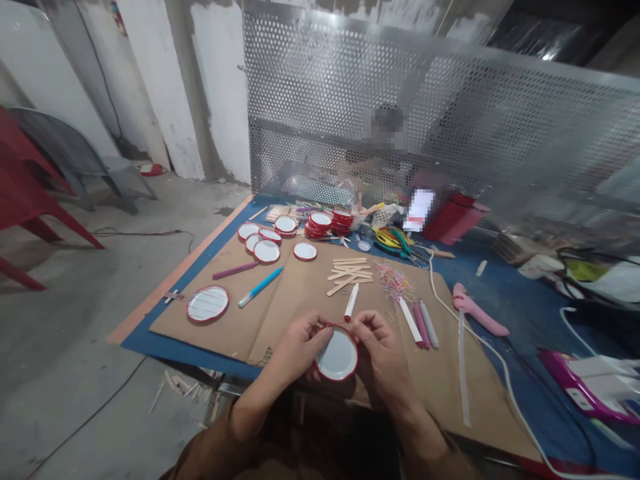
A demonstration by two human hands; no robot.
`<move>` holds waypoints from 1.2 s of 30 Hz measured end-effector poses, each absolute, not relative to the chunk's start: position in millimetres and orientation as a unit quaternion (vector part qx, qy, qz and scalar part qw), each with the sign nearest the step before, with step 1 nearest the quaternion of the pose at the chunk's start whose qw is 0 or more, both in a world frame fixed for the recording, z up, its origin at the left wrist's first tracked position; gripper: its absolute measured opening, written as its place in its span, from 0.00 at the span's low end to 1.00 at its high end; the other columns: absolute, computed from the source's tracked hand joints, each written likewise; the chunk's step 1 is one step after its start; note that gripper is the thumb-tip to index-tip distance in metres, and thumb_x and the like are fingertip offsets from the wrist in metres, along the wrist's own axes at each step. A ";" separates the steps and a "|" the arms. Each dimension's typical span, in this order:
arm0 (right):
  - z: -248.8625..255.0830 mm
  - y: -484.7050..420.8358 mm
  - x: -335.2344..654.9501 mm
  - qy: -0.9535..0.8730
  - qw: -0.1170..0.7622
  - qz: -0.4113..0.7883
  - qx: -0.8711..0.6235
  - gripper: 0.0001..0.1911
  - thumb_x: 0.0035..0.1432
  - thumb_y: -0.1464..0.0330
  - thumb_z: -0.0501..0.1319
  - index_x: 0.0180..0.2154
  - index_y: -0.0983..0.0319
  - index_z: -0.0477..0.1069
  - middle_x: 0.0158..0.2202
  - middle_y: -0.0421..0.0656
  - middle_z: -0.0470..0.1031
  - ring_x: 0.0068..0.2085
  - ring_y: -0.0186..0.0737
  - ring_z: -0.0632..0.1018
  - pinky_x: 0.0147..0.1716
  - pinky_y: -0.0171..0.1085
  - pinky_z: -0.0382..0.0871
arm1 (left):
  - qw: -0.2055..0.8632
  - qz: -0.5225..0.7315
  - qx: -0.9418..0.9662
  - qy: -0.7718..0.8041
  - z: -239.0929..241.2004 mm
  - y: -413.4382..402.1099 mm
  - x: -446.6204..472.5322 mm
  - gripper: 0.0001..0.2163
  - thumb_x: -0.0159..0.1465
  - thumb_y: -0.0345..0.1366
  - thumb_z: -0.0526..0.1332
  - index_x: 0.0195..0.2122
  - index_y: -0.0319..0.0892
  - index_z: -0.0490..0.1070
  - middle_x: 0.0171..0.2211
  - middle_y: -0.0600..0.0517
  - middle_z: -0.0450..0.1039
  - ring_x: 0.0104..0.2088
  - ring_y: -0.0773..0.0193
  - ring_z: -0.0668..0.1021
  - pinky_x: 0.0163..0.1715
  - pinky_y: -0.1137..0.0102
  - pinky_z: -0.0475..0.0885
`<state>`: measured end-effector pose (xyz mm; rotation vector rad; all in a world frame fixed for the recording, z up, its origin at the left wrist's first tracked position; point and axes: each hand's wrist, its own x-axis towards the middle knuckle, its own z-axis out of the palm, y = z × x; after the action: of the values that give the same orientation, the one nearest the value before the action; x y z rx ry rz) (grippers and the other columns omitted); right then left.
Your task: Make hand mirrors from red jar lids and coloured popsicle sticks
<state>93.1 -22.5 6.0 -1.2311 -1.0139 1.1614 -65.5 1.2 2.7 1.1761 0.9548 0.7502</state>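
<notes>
A round white lid with a red rim (337,355) is held above the near edge of the brown cardboard sheet (300,300). My left hand (300,347) grips its left side with curled fingers. At the lid's upper right rim, my right hand (377,347) pinches with thumb and forefinger. A white marker with a red tip (351,302) lies just beyond my hands. Wooden sticks (350,273) and a small heap of coloured rubber bands (393,280) lie farther out.
More red-rimmed lids (266,251) lie and stack at the table's far left, one larger (207,304) near the left edge. Markers (419,323), a blue pen (260,287), a pink glue gun (477,313), scissors (393,239). A person sits behind a perforated metal screen (450,113). Red chair (25,200) stands left.
</notes>
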 end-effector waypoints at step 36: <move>-4.5 -83.1 54.4 -0.399 0.493 0.421 -0.648 0.24 0.45 0.46 0.67 0.29 0.61 0.79 0.26 0.47 0.81 0.22 0.39 0.76 0.19 0.34 0.70 | 0.514 0.463 0.508 0.513 -3.5 -5.2 -61.9 0.12 0.65 0.45 0.57 0.41 0.42 0.70 0.27 0.54 0.72 0.28 0.64 0.75 0.28 0.71 0.70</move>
<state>54.4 -83.1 -4.5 -1.5715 -0.9684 1.0217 -61.9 -5.2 -3.5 1.2214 1.2340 1.1139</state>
